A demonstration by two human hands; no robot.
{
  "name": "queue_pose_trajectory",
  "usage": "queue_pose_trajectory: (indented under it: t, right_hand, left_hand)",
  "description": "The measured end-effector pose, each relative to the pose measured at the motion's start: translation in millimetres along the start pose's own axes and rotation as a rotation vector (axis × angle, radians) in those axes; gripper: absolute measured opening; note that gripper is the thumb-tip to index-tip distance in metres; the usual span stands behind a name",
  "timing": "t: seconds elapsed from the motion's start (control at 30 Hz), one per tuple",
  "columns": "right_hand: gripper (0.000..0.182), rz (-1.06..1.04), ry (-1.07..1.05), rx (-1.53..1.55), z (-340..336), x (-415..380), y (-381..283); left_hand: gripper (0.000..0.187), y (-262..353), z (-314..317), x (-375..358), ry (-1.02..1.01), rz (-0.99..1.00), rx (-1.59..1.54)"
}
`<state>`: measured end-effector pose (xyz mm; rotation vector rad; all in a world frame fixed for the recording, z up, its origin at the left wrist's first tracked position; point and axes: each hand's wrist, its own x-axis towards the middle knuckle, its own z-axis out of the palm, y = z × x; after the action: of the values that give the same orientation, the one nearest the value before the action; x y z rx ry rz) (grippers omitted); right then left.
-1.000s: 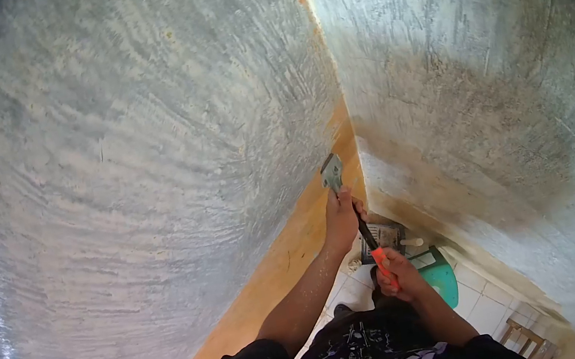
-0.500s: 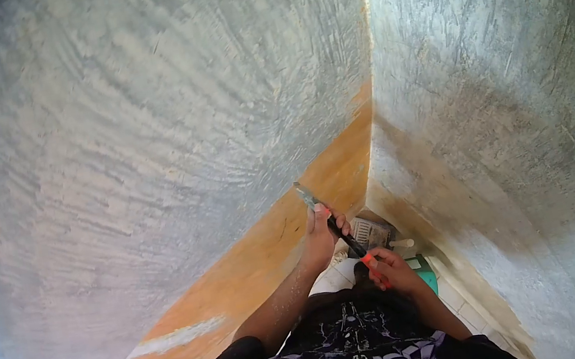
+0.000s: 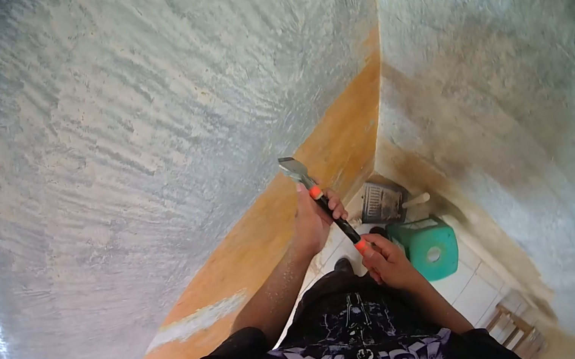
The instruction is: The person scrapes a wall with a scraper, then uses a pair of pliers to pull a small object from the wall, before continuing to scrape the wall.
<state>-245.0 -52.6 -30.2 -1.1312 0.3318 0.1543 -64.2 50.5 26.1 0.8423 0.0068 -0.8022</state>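
We find the step in hand to be the placing or working of a long-handled scraper (image 3: 295, 169) at the left wall (image 3: 103, 135), judged from the two-handed hold. The scraper slants up and leftward, its metal blade by the line where rough grey coating meets an orange band (image 3: 264, 222); whether blade and wall touch, we cannot tell.

Left hand (image 3: 308, 222): closed round the upper handle just below the blade, thumb towards the metal, fingers curled about the black shaft. Right hand (image 3: 388, 263): closed on the lower, orange end of the handle. We note no gap in either hold beyond the handle's own thickness.

In our judgement, a move from this pose calls for the left hand to set the blade's angle and pressure while the right steers the handle end. An even bearing along the blade edge would limit gouging.

Below the corner we record a ribbed tray (image 3: 382, 203) with a pale handle (image 3: 416, 200) beside it, a green plastic item (image 3: 429, 243) on the tiled floor (image 3: 469, 293), and a wooden piece (image 3: 510, 329) farther right
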Motion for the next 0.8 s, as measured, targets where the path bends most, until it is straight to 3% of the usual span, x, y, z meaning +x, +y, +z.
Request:
queue_pose_trajectory:
  t: [0.33, 0.8]
  right_hand:
    - [0.049, 0.048, 0.059, 0.257, 94, 5, 64]
    - [0.05, 0.01, 0.084, 0.433, 143, 36, 84]
  left_hand:
    - [0.043, 13, -58, -23, -0.02, -0.144, 0.151]
    - [0.042, 40, -79, -12, 0.07, -0.188, 0.337]
